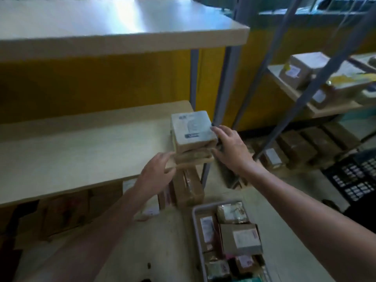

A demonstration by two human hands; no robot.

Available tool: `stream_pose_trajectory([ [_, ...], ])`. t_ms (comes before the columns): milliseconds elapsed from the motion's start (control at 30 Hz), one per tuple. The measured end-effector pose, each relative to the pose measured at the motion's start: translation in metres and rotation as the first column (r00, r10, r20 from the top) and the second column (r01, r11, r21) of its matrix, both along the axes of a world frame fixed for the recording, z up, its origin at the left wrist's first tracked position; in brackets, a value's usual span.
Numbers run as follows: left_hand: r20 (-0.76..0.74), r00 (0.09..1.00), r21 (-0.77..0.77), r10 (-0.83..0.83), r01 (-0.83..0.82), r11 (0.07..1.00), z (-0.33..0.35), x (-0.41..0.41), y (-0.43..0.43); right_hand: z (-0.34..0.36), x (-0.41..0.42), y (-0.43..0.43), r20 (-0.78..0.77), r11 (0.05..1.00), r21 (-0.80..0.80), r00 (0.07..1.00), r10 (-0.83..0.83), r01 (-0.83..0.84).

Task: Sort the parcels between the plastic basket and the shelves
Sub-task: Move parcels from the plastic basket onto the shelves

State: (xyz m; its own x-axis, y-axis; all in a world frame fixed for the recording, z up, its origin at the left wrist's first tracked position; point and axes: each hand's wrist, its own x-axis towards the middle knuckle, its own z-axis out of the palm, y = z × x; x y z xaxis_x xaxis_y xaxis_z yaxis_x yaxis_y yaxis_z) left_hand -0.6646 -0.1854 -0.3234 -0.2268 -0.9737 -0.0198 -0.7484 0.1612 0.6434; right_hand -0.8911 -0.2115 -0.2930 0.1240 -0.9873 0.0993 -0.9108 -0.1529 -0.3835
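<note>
A small stack of parcels sits at the right end of the middle shelf: a whitish labelled box lies on top of a flatter brown parcel. My right hand touches the stack's right side with straight, spread fingers. At the stack's lower left corner, the extended fingers of my left hand touch the brown parcel. Neither hand is curled round anything. The grey plastic basket stands on the floor at the bottom, holding several brown and wrapped parcels.
An upper shelf hangs above the stack. Brown boxes stand under the middle shelf. A second rack on the right carries parcels, with more boxes on its lowest level. A black crate sits at the far right.
</note>
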Motion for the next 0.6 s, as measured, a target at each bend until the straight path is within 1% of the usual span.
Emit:
stream_pose_trajectory([
  [33, -0.02, 0.999, -0.02, 0.035, -0.035, 0.999, 0.007, 0.011, 0.001, 0.002, 0.012, -0.01, -0.048, 0.999, 0.009, 0.998, 0.038, -0.037],
  [100, -0.06, 0.996, -0.062, 0.062, -0.066, 0.996, 0.013, 0.03, 0.003, -0.003, 0.034, -0.027, -0.129, 0.998, 0.032, 0.99, 0.057, -0.053],
  [167, -0.081, 0.994, -0.073, 0.07, -0.076, 0.994, 0.012, 0.045, 0.006, -0.018, 0.048, -0.035, -0.182, 0.996, 0.089, 0.983, 0.03, -0.014],
  [233, -0.078, 0.993, -0.058, 0.084, -0.089, 0.994, 0.008, 0.056, 0.008, -0.034, 0.057, -0.035, -0.202, 0.991, 0.121, 0.979, -0.025, 0.051],
  [300, -0.076, 0.993, -0.042, 0.088, -0.092, 0.995, 0.001, 0.068, 0.005, -0.044, 0.068, -0.033, -0.226, 0.993, 0.075, 0.971, -0.076, 0.095],
  [367, -0.069, 0.996, -0.016, 0.063, -0.064, 0.998, -0.004, 0.081, -0.004, -0.046, 0.078, -0.035, -0.276, 0.997, 0.016, 0.959, -0.072, 0.079],
  [433, -0.038, 0.999, 0.019, 0.027, -0.027, 0.999, -0.006, 0.089, -0.02, -0.039, 0.081, -0.044, -0.31, 0.997, -0.009, 0.948, -0.072, 0.072],
  [533, -0.026, 1.0, 0.049, 0.0, 0.001, 0.999, -0.012, 0.091, -0.037, -0.03, 0.078, -0.058, -0.373, 0.998, 0.006, 0.926, -0.054, 0.06],
  [600, -0.032, 0.999, 0.075, -0.024, 0.026, 0.997, -0.021, 0.09, -0.035, -0.03, 0.076, -0.056, -0.364, 0.998, 0.037, 0.931, -0.03, 0.046],
])
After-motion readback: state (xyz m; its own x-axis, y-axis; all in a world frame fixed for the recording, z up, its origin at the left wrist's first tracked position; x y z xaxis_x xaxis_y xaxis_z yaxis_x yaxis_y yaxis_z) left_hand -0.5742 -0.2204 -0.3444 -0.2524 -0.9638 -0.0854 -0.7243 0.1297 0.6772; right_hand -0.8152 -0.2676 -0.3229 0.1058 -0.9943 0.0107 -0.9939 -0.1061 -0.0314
